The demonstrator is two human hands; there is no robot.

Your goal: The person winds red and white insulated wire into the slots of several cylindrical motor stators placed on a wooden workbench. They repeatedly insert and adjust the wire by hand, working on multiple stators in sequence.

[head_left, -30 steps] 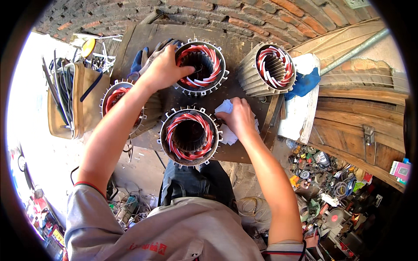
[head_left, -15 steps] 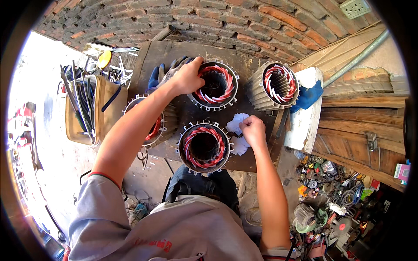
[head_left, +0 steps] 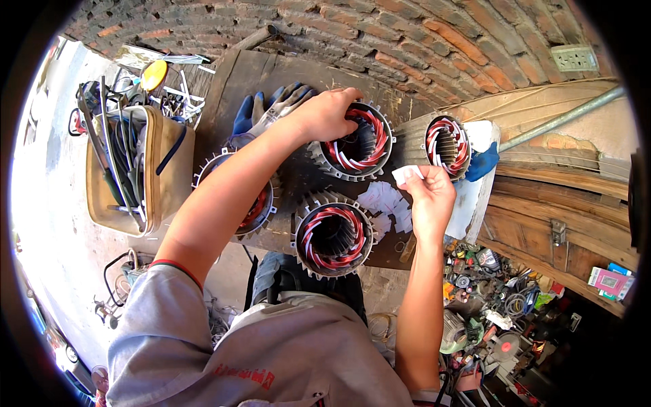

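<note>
My left hand (head_left: 331, 117) rests on the far left rim of a motor stator (head_left: 386, 144), its fingers wrapped over the edge beside the red and white windings. My right hand (head_left: 434, 202) is raised at the right, pinching a small white piece of insulating paper (head_left: 405, 176) between thumb and fingers. Below it, several similar white paper pieces (head_left: 381, 197) lie loose on the table. A second stator (head_left: 334, 239) stands nearest me. A third one (head_left: 261, 207) is partly hidden under my left forearm. The fourth stator (head_left: 449, 146) leans at the far right, behind my right hand.
Blue and grey work gloves (head_left: 268, 112) lie on the dark wooden table (head_left: 234, 88). Left of it, a yellowish plastic bin (head_left: 175, 152) holds cables and long strips. A brick wall (head_left: 325, 41) closes the far side. Motor parts (head_left: 475, 298) clutter the floor at lower right.
My right hand has lifted from the paper pile, moving right and up with one piece in its fingers. My left hand stays at the same stator's rim. The whole view has shifted slightly.
</note>
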